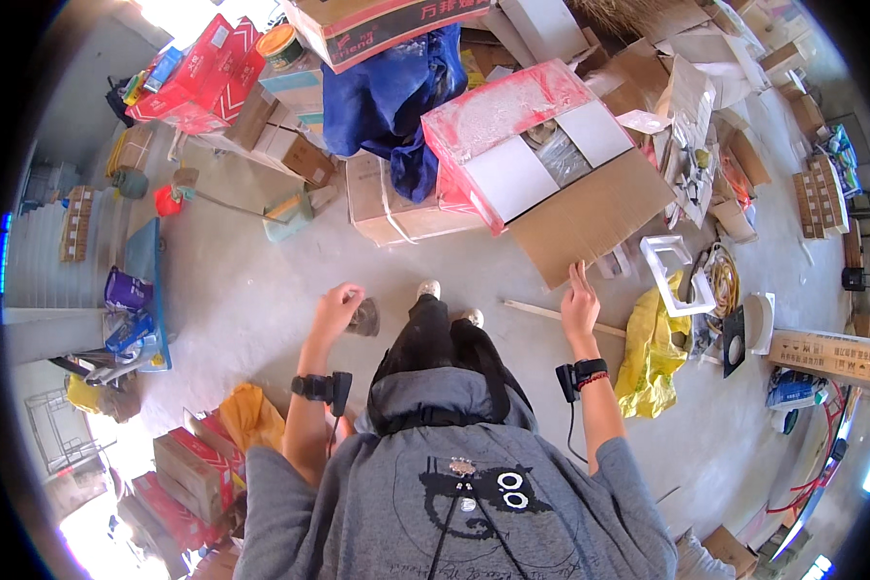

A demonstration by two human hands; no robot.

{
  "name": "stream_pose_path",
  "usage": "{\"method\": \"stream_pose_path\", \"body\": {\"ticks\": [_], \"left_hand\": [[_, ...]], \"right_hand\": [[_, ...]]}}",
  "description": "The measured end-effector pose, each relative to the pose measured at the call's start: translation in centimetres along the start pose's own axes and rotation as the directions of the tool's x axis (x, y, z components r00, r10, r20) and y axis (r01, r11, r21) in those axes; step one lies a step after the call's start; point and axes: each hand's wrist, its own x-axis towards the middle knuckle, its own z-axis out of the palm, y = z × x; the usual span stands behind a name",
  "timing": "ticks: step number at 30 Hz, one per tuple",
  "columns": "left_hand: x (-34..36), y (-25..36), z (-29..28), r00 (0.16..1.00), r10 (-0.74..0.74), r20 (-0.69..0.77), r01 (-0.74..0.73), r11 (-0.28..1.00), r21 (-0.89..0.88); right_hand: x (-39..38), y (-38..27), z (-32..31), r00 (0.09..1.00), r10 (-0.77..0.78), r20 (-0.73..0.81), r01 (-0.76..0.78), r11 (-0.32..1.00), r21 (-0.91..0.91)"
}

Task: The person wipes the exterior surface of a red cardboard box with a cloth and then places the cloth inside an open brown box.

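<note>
- Here we are, standing before the red-and-white carton (503, 108), which sits far and just right of centre, its broad brown flap (594, 217) folded out toward us.
- Our right hand (580, 302) is up at that flap's near edge, fingers straight and unclenched, fingertips at the cardboard; we can't tell whether the thumb is pinching from beneath.
- Our left hand (336, 311) hangs well apart, over the floor to the left, fingers curled in toward the thumb; whether anything thin is caught there, we cannot tell.
- Inside, between the left white flap (524, 179) and the right white flap (594, 133), we glimpse clear plastic wrapping (561, 155).
- So we'd call this step handling the flaps: the two white ones lie inward, the brown one stays out.
- The next move, in our judgement, calls for a surer hold on that brown edge, with the left hand brought across to steady the carton.
- Mind the blue plastic sheet (387, 106), bunched right against the carton's left!
</note>
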Motion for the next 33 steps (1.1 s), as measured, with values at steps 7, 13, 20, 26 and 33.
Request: {"method": "stream_pose_path", "body": {"ticks": [7, 13, 20, 26, 33], "left_hand": [[1.6, 0.8, 0.4, 0.997, 0.073, 0.034, -0.075, 0.996, 0.053], [4.0, 2.7, 1.3, 0.994, 0.088, 0.068, -0.089, 0.996, 0.008], [9.3, 3.6, 2.2, 0.999, 0.029, 0.039, -0.024, 0.991, -0.129], [17.2, 5.5, 7.0, 0.965, 0.002, 0.263, 0.185, 0.705, -0.685], [23.3, 9.0, 9.7, 0.77, 0.046, 0.637, 0.548, 0.464, -0.696]], "right_hand": [[0.8, 0.4, -0.5, 0.978, 0.144, 0.15, -0.142, 0.99, -0.023], [8.2, -0.5, -6.7, 0.952, 0.044, 0.304, -0.075, 0.993, 0.092], [19.8, -4.4, -9.1, 0.857, 0.151, 0.492, -0.502, 0.452, 0.737], [29.1, -6.0, -1.7, 0.666, 0.258, 0.7, -0.744, 0.172, 0.645], [31.5, -3.5, 7.3, 0.792, 0.12, 0.598, -0.583, 0.438, 0.684]]}}
